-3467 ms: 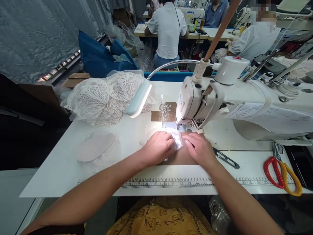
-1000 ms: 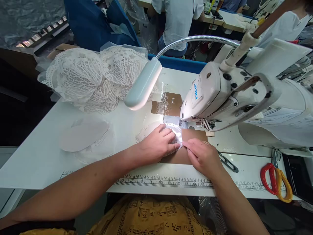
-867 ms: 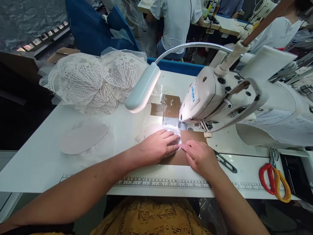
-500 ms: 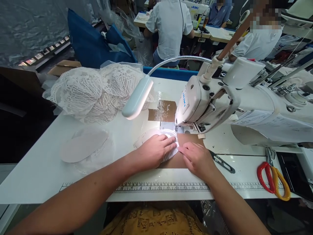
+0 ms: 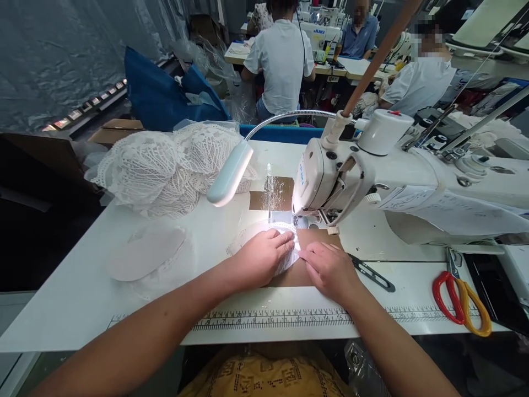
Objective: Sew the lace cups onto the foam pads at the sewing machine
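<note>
Head view: left hand (image 5: 262, 258) flat, fingers together, pressing lace (image 5: 285, 242) onto the table (image 5: 82, 292) at the needle; right hand (image 5: 326, 264) pinches its edge. Lace looks light, limp, snag-prone; best held flat near the edge.

Person, own body: two bare forearms entering from the lower left and lower right of the frame, no sleeves in view; left hand (image 5: 264, 256) and right hand (image 5: 326, 266) ungloved, ringless. Garment (image 5: 260, 375) at bottom centre: mustard-yellow fabric, small dark geometric print.
</note>
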Tool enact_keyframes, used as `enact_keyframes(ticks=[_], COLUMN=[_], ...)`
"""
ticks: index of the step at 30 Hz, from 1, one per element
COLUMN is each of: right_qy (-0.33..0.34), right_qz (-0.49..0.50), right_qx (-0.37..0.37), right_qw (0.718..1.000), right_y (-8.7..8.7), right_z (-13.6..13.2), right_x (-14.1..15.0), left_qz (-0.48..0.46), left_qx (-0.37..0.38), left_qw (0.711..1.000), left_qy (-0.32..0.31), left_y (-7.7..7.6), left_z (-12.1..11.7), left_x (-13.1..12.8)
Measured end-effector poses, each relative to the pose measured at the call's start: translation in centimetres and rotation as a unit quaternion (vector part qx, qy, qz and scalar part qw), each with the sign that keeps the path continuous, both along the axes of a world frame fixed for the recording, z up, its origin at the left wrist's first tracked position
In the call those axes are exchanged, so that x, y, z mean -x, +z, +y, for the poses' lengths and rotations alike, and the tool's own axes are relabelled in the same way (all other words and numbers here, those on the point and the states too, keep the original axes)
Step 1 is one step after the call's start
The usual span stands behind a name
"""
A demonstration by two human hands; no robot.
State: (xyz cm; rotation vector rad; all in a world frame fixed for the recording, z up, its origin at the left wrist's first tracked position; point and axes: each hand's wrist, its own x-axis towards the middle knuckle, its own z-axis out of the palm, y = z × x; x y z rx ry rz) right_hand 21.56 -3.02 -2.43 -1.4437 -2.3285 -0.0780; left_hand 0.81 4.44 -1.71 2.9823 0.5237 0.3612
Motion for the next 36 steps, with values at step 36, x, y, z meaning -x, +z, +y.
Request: enact_keyframes(ticks=[36], right_qy=[-0.105], right_qz=[-0.059], right_qx=[0.087], right_qw=[0.989], right_y=[0.1], right_z=[2.7], right_x=[1.3], left_qz=[-0.025], left_qx=[0.018], left_qw=[0.997], left_qy=[-0.071], left_y=[0.1], left_z=[6.3], left_x=[-0.2])
